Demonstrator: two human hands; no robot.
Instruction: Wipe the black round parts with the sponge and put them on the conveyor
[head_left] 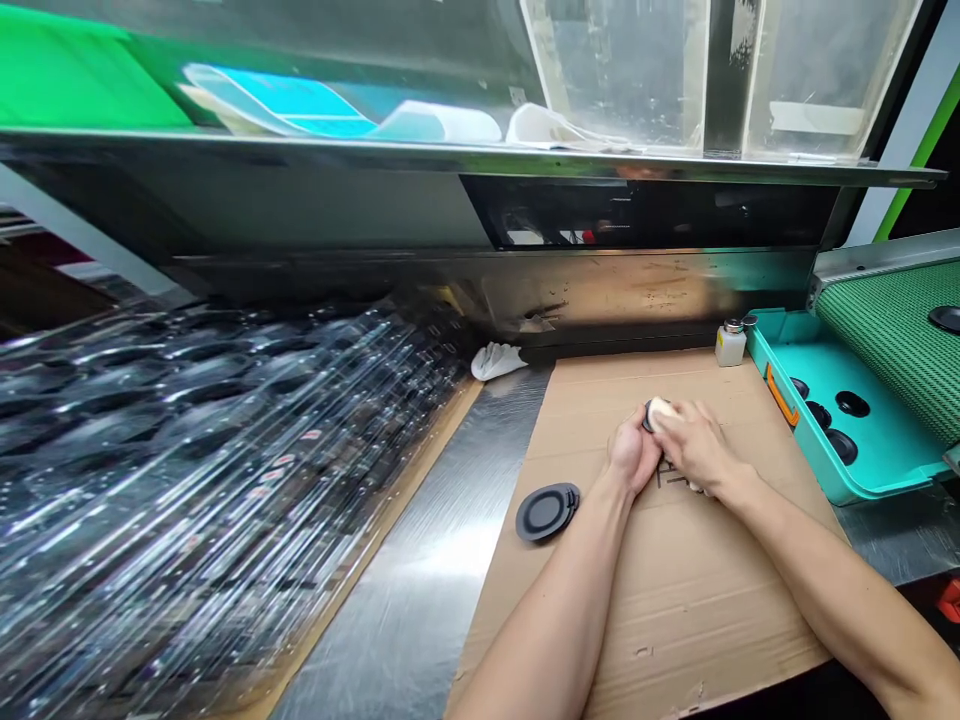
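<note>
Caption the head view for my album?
Over cardboard, the left hand holds a dark piece, the right hand a white cloth.

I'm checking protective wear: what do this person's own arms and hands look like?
The left hand and right hand are ungloved. The left forearm and right forearm are bare, with no sleeve, watch or bracelet in view. Rings: too small to tell.

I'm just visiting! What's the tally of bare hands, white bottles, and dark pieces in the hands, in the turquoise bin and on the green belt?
Bare hands, left hand and right hand: 2
Dark piece visible in the hands: 1
Black pieces in the turquoise bin: 4
Black piece on the green belt: 1
White bottle: 1
Total: 9
</note>
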